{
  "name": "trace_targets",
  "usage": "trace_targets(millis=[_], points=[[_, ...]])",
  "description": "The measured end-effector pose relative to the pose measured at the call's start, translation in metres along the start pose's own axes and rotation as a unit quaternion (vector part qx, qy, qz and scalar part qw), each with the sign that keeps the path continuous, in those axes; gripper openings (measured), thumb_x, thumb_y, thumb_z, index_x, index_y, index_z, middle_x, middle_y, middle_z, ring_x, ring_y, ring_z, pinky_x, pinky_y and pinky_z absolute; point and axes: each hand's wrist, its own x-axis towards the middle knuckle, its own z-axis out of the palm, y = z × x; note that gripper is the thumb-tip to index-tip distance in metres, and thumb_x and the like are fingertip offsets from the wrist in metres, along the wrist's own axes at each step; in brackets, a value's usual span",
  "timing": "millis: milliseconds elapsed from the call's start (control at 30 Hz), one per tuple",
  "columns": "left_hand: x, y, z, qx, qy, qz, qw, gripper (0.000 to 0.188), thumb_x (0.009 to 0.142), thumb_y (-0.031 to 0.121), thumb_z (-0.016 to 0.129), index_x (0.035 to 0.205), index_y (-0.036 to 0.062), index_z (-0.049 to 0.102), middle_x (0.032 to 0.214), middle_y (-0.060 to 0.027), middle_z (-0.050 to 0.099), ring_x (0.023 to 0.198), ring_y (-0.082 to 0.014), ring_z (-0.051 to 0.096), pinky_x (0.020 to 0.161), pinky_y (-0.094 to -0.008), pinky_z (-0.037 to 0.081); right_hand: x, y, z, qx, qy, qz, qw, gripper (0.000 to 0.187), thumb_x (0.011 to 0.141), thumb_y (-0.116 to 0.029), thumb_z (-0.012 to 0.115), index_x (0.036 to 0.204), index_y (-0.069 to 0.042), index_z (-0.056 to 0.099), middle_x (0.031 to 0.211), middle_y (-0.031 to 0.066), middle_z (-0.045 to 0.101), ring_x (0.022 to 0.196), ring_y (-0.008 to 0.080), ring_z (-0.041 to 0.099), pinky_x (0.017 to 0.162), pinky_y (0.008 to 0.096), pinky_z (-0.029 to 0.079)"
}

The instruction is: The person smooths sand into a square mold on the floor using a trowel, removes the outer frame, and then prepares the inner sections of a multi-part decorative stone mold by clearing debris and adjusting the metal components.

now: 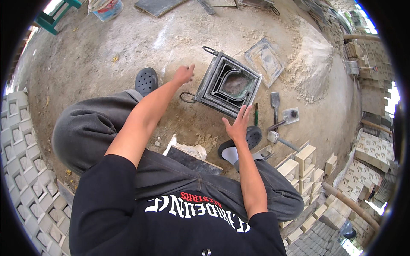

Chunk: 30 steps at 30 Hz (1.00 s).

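A person in a black printed shirt and grey trousers squatted on a dusty cement floor, seen from above. At about one o'clock from the body, the right hand [238, 123] hovered with fingers spread and released, grasping nothing, just short of the near edge of a square metal mould [228, 85]. At about eleven o'clock, the left hand [183, 74] was also loose and empty, hanging beside the mould's left side, above its looped wire handle [187, 97].

The mould sat at twelve o'clock between both hands. Its inner cavity looked filled with grey cement mix, so packing seemed done; lifting or turning it out appeared to remain, though that is a judgement.

Just right of the mould lay a trowel [275, 102] and a small hammer [279, 138]. Beyond, at one o'clock, a flat square plate [265, 60] rested beside a sand heap [314, 64]. Finished pale blocks [299, 166] stood stacked at four o'clock, more at eight o'clock. A bucket [106, 8] stood far off at eleven.
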Motion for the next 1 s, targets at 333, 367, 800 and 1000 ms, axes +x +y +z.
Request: trace_targets(millis=[333, 367, 800, 1000], points=[[0.051, 0.082, 0.008, 0.380, 0.177, 0.479, 0.772, 0.049, 0.078, 0.019, 0.063, 0.124, 0.0045, 0.051, 0.125, -0.0153, 0.055, 0.116, -0.0288, 0.054, 0.099, -0.0374, 0.044, -0.001, -0.003, -0.003, 0.007, -0.023, 0.022, 0.999, 0.111, 0.078, -0.031, 0.078, 0.151, 0.002, 0.001, 0.156, 0.0297, -0.002, 0.142, 0.0489, 0.013, 0.113, 0.0499, 0.025], [0.053, 0.085, 0.007, 0.447, 0.036, 0.507, 0.736, 0.050, 0.073, 0.015, 0.063, 0.121, 0.0065, 0.053, 0.124, -0.0149, 0.055, 0.119, -0.0290, 0.051, 0.103, -0.0382, 0.040, 0.000, -0.003, -0.002, 0.006, -0.023, 0.023, 0.999, 0.111, 0.078, -0.031, 0.078, 0.151, 0.002, 0.001, 0.156, 0.0297, -0.002, 0.142, 0.0489, 0.013, 0.113, 0.0499, 0.025], [0.109, 0.171, 0.009, 0.466, -0.343, 0.126, 0.806, 0.036, 0.068, 0.033, 0.084, 0.084, 0.0026, 0.072, 0.073, -0.0105, 0.069, 0.066, -0.0171, 0.068, 0.061, -0.0309, 0.057, 0.008, -0.013, 0.003, 0.027, -0.001, 0.064, 0.998, 0.109, 0.079, -0.030, 0.077, 0.152, -0.002, 0.001, 0.156, 0.0281, -0.001, 0.140, 0.0523, 0.015, 0.109, 0.0526, 0.031], [0.125, 0.151, -0.030, 0.152, -0.379, 0.033, 0.912, 0.038, 0.081, 0.036, 0.077, 0.092, 0.0007, 0.070, 0.084, -0.0110, 0.070, 0.070, -0.0161, 0.068, 0.062, -0.0284, 0.057, 0.008, -0.013, 0.006, 0.028, 0.002, 0.048, 0.998, 0.107, 0.080, -0.029, 0.077, 0.151, 0.000, 0.003, 0.156, 0.0276, -0.002, 0.141, 0.0511, 0.014, 0.110, 0.0505, 0.032]])
